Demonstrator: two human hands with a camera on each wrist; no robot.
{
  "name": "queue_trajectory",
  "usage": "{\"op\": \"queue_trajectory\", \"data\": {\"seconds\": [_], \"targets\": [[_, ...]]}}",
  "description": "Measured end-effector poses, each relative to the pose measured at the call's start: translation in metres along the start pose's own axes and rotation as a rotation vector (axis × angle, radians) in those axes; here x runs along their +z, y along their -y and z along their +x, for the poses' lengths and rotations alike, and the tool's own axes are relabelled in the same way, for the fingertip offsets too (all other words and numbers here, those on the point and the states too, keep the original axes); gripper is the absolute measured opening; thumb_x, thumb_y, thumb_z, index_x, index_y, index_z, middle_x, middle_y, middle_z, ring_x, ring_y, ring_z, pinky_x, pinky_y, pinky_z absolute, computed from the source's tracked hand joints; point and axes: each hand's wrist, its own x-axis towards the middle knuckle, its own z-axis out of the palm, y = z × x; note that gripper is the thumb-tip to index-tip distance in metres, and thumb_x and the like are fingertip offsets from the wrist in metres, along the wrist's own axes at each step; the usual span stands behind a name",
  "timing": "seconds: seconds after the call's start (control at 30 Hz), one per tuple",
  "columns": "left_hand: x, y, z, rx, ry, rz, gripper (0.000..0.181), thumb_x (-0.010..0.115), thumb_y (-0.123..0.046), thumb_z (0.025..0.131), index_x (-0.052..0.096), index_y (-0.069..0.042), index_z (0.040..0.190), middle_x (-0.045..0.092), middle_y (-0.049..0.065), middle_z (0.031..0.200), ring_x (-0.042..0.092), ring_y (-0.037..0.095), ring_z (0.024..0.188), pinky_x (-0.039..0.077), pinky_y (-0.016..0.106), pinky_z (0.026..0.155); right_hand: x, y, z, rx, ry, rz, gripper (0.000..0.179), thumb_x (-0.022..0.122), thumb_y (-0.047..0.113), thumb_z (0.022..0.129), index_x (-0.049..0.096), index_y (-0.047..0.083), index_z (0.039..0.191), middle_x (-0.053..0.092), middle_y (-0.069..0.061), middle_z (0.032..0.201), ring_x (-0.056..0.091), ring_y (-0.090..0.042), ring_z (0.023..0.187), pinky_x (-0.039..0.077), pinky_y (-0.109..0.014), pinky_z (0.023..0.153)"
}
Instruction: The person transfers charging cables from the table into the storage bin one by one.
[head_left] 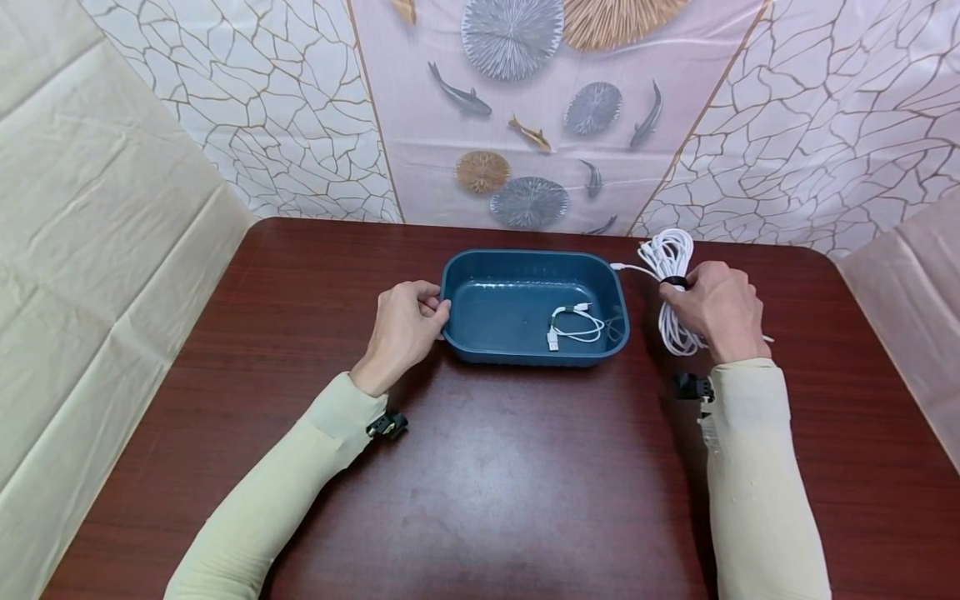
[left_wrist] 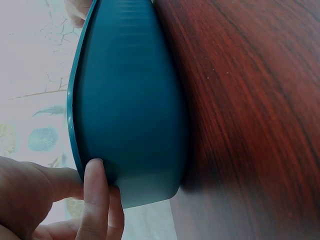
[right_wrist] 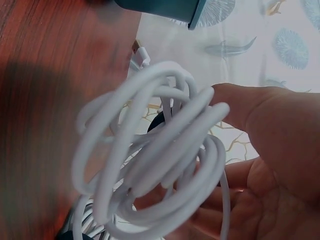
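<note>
My left hand (head_left: 405, 329) pinches the left end of a dark blue plastic bin (head_left: 525, 357) at its rim; the left wrist view shows fingertips (left_wrist: 95, 175) against the outer wall. Inside the bin's right half lies a short white USB cable (head_left: 577, 335), loosely looped. To the right of the bin, my right hand (head_left: 723, 308) grips a coiled bundle of white cable (head_left: 671, 250) near its black tie (head_left: 675, 282). One plug end (head_left: 618, 267) of the bundle reaches toward the bin's rim. Loops of the bundle hide part of the right fingers in the right wrist view.
A dark red wood-grain table (head_left: 480, 483) carries everything. Patterned cloth (head_left: 540, 133) hangs along its back edge, with a plain pale cloth (head_left: 97, 275) at the left. More white cable with a dark band (right_wrist: 90, 222) shows low in the right wrist view.
</note>
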Motion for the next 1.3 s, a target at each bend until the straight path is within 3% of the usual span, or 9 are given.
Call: {"op": "queue_trajectory", "data": {"seconds": [0.57, 1.3], "targets": [[0.0007, -0.0008, 0.0014, 0.000, -0.017, 0.020, 0.022, 0.068, -0.012, 0.096, 0.072, 0.004, 0.111, 0.071, 0.011, 0.086, 0.073, 0.015, 0.062, 0.061, 0.022, 0.055, -0.0037, 0.0034, -0.0009, -0.005, -0.022, 0.009, 0.058, 0.056, 0.043, 0.097, 0.061, -0.006, 0.129, 0.060, -0.038, 0.126, 0.057, -0.056, 0.108, 0.052, -0.066, 0.082], [0.0001, -0.0010, 0.0007, -0.013, -0.009, 0.023, 0.025, 0.068, -0.013, 0.097, 0.072, 0.005, 0.115, 0.071, 0.012, 0.088, 0.073, 0.017, 0.065, 0.062, 0.023, 0.057, -0.0054, 0.0057, -0.0037, -0.029, -0.090, 0.036, 0.059, 0.056, 0.043, 0.097, 0.062, -0.007, 0.128, 0.062, -0.036, 0.123, 0.059, -0.056, 0.105, 0.051, -0.066, 0.078]]}}
